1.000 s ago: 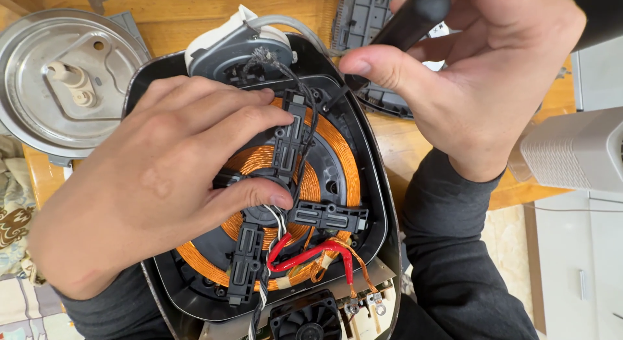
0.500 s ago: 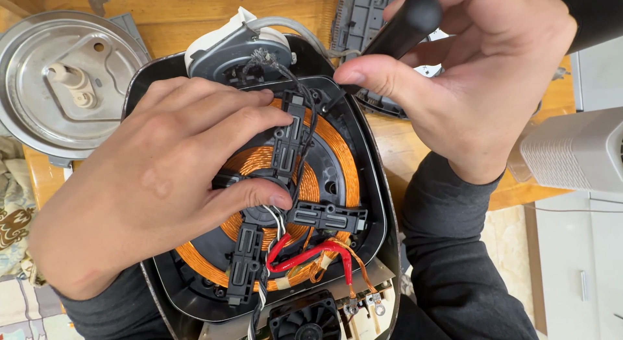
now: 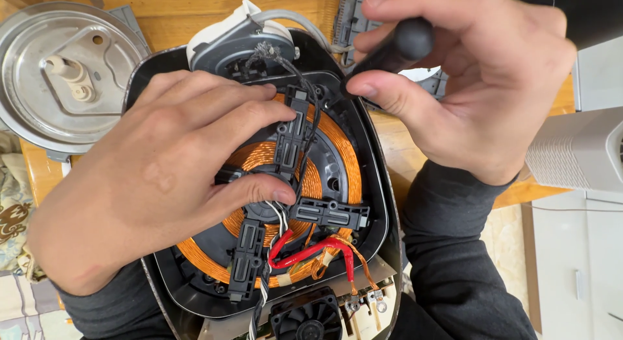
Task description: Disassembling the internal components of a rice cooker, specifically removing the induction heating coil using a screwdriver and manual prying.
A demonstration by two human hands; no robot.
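At the near edge a fan [image 3: 305,320] and red wires [image 3: 305,252] are seen, both easily snagged. Above them the copper coil [image 3: 334,152] is exposed inside the opened black housing [image 3: 379,184] on the worktop [image 3: 195,12]; the left hand [image 3: 162,178] is spread flat on it, fingers apart, clamped on nothing. The right hand [image 3: 474,87] is closed on a screwdriver [image 3: 396,48] at the housing's far rim. A slip there could probably gouge windings or wires. At far left a metal lid [image 3: 61,80] lies.

No pkgs, labels, signs or screens visible anywhere in view.
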